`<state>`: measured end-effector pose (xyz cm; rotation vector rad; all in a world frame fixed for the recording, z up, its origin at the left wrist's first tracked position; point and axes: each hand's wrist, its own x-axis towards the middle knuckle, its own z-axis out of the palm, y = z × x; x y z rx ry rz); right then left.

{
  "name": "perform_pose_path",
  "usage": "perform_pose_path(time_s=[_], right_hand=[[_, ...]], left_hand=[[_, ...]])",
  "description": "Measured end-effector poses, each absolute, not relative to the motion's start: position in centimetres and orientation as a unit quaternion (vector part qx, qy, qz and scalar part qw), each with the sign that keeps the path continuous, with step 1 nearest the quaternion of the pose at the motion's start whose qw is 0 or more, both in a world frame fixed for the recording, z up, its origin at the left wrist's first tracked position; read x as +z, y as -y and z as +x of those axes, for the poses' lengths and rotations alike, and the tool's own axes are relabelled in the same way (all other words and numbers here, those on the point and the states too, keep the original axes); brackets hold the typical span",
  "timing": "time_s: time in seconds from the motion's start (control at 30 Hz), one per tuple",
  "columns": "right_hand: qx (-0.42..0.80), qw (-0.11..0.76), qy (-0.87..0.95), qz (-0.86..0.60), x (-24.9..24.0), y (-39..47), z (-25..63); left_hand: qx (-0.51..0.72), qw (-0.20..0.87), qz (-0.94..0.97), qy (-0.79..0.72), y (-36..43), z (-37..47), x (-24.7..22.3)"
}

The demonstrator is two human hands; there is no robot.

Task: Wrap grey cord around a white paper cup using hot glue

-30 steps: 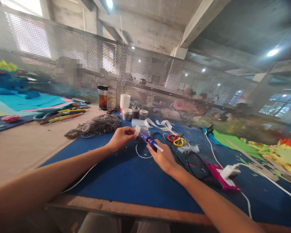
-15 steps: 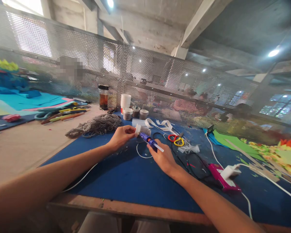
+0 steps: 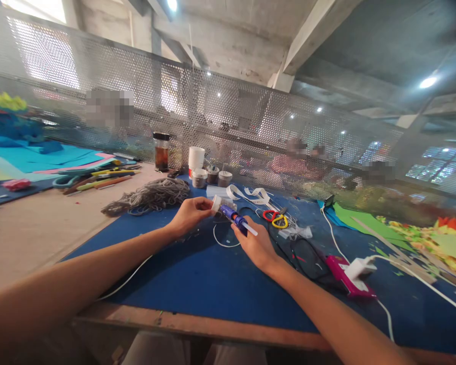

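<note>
My left hand [image 3: 192,215] grips a small cup [image 3: 216,204] by its white end. The cup lies on its side in the air, and its greyish body points right, partly hidden behind the tool. My right hand [image 3: 257,246] is closed round a blue glue gun [image 3: 233,216], with a white glue stick [image 3: 251,229] poking out of its back end. The gun's front end is up against or just in front of the cup; contact cannot be made out. A thin white cord [image 3: 222,245] curves on the blue mat [image 3: 182,284] below.
Grey cord [image 3: 148,196] lies heaped left of my hands. Behind stand paper cups [image 3: 196,157], small grey cups [image 3: 224,178] and a jar [image 3: 161,152]. Scissors [image 3: 275,219], white ribbon [image 3: 251,195] and a pink power strip [image 3: 349,278] are to the right. Another person's hand shows at the right edge.
The glue gun has shifted slightly against the cup, and the cup appears turned a little. Another person's hand has come in at the right edge.
</note>
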<state>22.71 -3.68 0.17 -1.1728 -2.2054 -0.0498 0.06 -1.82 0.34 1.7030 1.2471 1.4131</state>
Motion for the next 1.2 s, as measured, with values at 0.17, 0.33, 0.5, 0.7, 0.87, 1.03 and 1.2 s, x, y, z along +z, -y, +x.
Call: perform_pose_path(time_s=[0.17, 0.33, 0.5, 0.7, 0.87, 1.03, 1.2], right_hand=[[-0.018, 0.304, 0.843, -0.443, 0.15, 3.71, 22.8], [-0.017, 0.303, 0.845, -0.441, 0.07, 3.65, 22.84], [-0.032, 0.286, 0.853, -0.435, -0.23, 3.74, 22.75], [-0.032, 0.287, 0.849, -0.442, -0.21, 4.0, 22.66], [-0.022, 0.302, 0.842, -0.447, 0.2, 3.79, 22.74], [-0.025, 0.312, 0.838, -0.446, 0.27, 3.62, 22.85], [-0.032, 0.297, 0.845, -0.443, 0.07, 3.87, 22.79]], left_hand=[[0.53, 0.291, 0.64, -0.475, 1.99, 0.18, 0.54], [0.527, 0.29, 0.641, -0.477, 2.1, 0.2, 0.61], [0.525, 0.286, 0.642, -0.481, 1.9, -0.04, 0.53], [0.531, 0.294, 0.643, -0.467, 1.72, -0.2, 0.46], [0.521, 0.307, 0.646, -0.465, 1.92, 0.03, 0.48], [0.52, 0.308, 0.642, -0.471, 2.1, 0.25, 0.64], [0.526, 0.305, 0.637, -0.473, 2.05, 0.12, 0.63]])
